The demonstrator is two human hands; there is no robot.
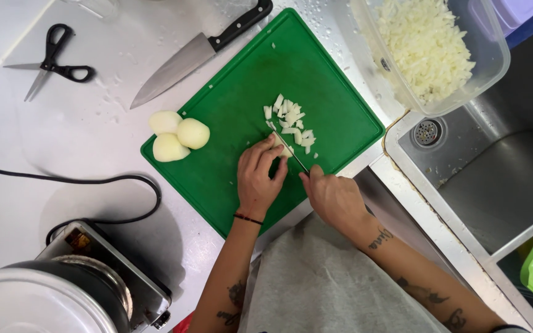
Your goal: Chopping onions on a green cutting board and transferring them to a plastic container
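Far to the left of my hands, scissors (50,58) are lying on the desk (94,129); nearer, three peeled onions (177,137) are sitting at the green board's (229,179) edge and could roll off. My left hand (258,179) is curling over an onion piece (280,145), fingertips right beside the blade, so I judge a slip could nick them. My right hand (334,197) is closing around a small knife (292,151), the diced pile (290,122) lying just beyond it.

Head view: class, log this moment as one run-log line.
left hand: steadies onion piece | right hand: grips small knife | surface: green cutting board | nearby: three peeled onions
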